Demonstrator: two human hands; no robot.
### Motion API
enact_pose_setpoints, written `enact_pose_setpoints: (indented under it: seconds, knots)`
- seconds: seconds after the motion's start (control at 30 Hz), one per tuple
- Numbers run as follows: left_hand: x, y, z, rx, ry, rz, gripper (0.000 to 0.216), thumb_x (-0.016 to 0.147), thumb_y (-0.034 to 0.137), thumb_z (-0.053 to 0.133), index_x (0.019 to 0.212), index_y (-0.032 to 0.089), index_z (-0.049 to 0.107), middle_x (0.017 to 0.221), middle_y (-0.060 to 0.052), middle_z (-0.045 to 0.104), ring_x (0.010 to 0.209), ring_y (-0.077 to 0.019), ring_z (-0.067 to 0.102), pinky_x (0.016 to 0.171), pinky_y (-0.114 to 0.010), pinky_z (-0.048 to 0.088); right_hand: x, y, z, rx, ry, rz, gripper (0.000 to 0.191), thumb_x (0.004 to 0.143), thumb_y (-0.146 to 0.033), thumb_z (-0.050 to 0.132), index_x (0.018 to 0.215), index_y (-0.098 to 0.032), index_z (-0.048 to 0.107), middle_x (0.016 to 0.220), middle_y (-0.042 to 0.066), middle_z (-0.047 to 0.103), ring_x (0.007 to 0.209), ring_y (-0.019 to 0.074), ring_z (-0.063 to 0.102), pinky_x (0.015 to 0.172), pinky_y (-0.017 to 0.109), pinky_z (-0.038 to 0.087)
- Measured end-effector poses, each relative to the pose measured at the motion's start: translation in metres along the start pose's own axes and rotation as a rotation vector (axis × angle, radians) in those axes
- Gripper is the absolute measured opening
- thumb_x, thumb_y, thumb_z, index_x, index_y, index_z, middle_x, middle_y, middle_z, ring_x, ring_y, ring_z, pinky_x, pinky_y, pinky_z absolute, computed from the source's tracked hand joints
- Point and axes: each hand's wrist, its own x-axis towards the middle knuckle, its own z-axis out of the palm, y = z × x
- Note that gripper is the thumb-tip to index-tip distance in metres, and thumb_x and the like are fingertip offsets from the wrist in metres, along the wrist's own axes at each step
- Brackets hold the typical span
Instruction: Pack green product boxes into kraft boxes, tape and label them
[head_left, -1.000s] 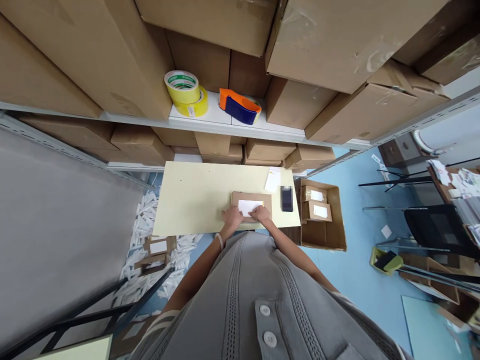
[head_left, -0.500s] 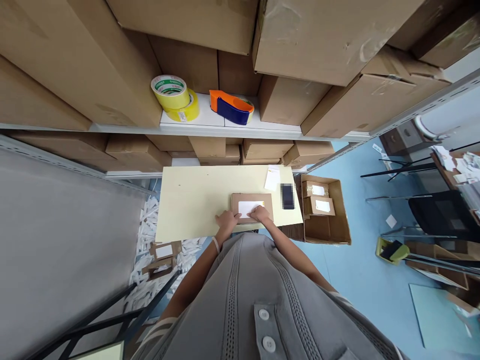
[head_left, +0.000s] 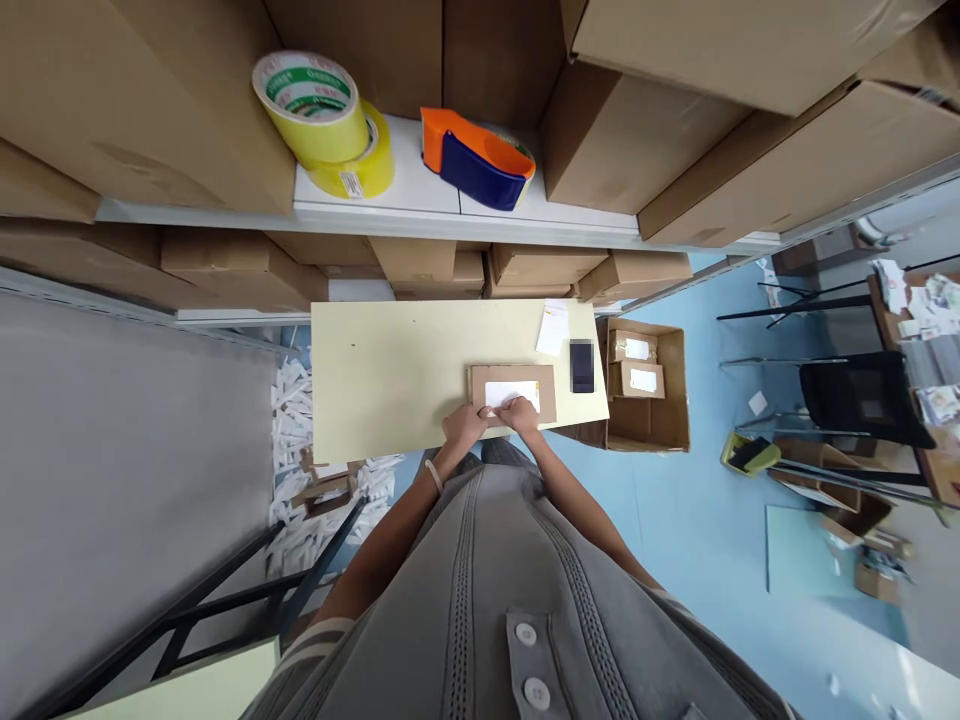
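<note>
A small brown cardboard box (head_left: 547, 390) lies flat near the front edge of the pale yellow table (head_left: 382, 380). On its top is a white label (head_left: 504, 390). My left hand (head_left: 465, 427) is closed at the box's near left corner, its thumb reaching onto the label's lower edge. Beside it, my right hand (head_left: 521, 414) has its fingers curled over the near side of the box and the label. The two hands nearly meet; their undersides are hidden. Right of the box lie a dark phone (head_left: 582, 367) and white papers (head_left: 553, 328).
A big open carton (head_left: 679, 390) with labelled boxes (head_left: 641, 380) stands right of the table. Above, a shelf (head_left: 420, 222) bears tape rolls (head_left: 330, 120), an orange and blue tape dispenser (head_left: 480, 160) and cartons. A black chair (head_left: 862, 400) is farther right; white scraps (head_left: 292, 410) lie left.
My left hand has come right, from beside the box to its near edge, closer to my right hand. The camera view has shifted, with the shelf now higher in view.
</note>
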Motion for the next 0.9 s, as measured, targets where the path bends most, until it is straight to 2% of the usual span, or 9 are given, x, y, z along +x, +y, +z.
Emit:
enact_pose_setpoints:
  seconds: [0.1, 0.23, 0.33, 0.53, 0.7, 0.8, 0.9]
  knots:
    - [0.000, -0.003, 0.003, -0.039, -0.013, 0.013, 0.057, 0.090, 0.060, 0.035, 0.108, 0.017, 0.068, 0.109, -0.016, 0.071, 0.101, -0.0306, 0.066, 0.077, -0.035, 0.047, -0.004, 0.027, 0.000, 0.179, 0.070, 0.084, 0.030, 0.075, -0.047, 0.067, 0.060, -0.021, 0.068, 0.060, -0.001, 0.066, 0.066, 0.0156, 0.066, 0.056, 0.019, 0.043]
    - [0.003, -0.006, 0.005, -0.078, -0.042, 0.029, 0.060, 0.090, 0.061, 0.034, 0.108, 0.016, 0.068, 0.107, -0.017, 0.071, 0.099, -0.0317, 0.067, 0.075, -0.035, 0.047, -0.005, 0.069, -0.013, 0.216, 0.167, 0.199, 0.035, 0.077, -0.046, 0.062, 0.054, -0.020, 0.060, 0.053, -0.001, 0.059, 0.057, 0.0141, 0.060, 0.051, 0.020, 0.038]
    - [0.004, -0.007, 0.005, -0.103, -0.049, 0.037, 0.058, 0.090, 0.061, 0.035, 0.108, 0.016, 0.068, 0.106, -0.018, 0.071, 0.098, -0.0321, 0.067, 0.075, -0.036, 0.048, 0.000, 0.088, -0.026, 0.235, 0.207, 0.248, 0.034, 0.076, -0.044, 0.062, 0.051, -0.021, 0.056, 0.048, -0.002, 0.053, 0.051, 0.0129, 0.053, 0.048, 0.021, 0.035]
    - [0.005, -0.008, -0.001, -0.100, -0.083, 0.049, 0.057, 0.088, 0.060, 0.037, 0.107, 0.017, 0.069, 0.108, -0.017, 0.071, 0.099, -0.0339, 0.066, 0.077, -0.038, 0.048, 0.011, 0.088, -0.033, 0.247, 0.181, 0.248, 0.028, 0.071, -0.040, 0.064, 0.052, -0.020, 0.057, 0.044, -0.004, 0.048, 0.046, 0.0110, 0.047, 0.046, 0.021, 0.034]
    - [0.006, -0.009, -0.003, -0.077, -0.110, 0.060, 0.060, 0.088, 0.062, 0.036, 0.110, 0.017, 0.068, 0.110, -0.018, 0.070, 0.103, -0.0356, 0.065, 0.079, -0.040, 0.048, 0.005, 0.089, -0.029, 0.284, 0.182, 0.259, 0.032, 0.074, -0.045, 0.062, 0.054, -0.019, 0.057, 0.045, -0.003, 0.049, 0.047, 0.0114, 0.049, 0.047, 0.021, 0.035]
    - [0.005, -0.009, 0.000, -0.050, -0.080, 0.054, 0.062, 0.089, 0.062, 0.032, 0.112, 0.016, 0.068, 0.111, -0.019, 0.070, 0.104, -0.0358, 0.064, 0.080, -0.041, 0.047, -0.003, 0.092, -0.025, 0.288, 0.218, 0.287, 0.036, 0.073, -0.051, 0.063, 0.055, -0.020, 0.056, 0.053, 0.000, 0.056, 0.054, 0.0136, 0.054, 0.050, 0.022, 0.036]
    - [0.002, -0.008, 0.002, -0.033, -0.054, 0.042, 0.061, 0.091, 0.061, 0.030, 0.113, 0.017, 0.066, 0.112, -0.018, 0.070, 0.105, -0.0348, 0.064, 0.082, -0.041, 0.047, -0.009, 0.096, -0.021, 0.246, 0.322, 0.347, 0.039, 0.071, -0.059, 0.066, 0.064, -0.021, 0.057, 0.068, 0.005, 0.064, 0.068, 0.0193, 0.061, 0.058, 0.026, 0.041]
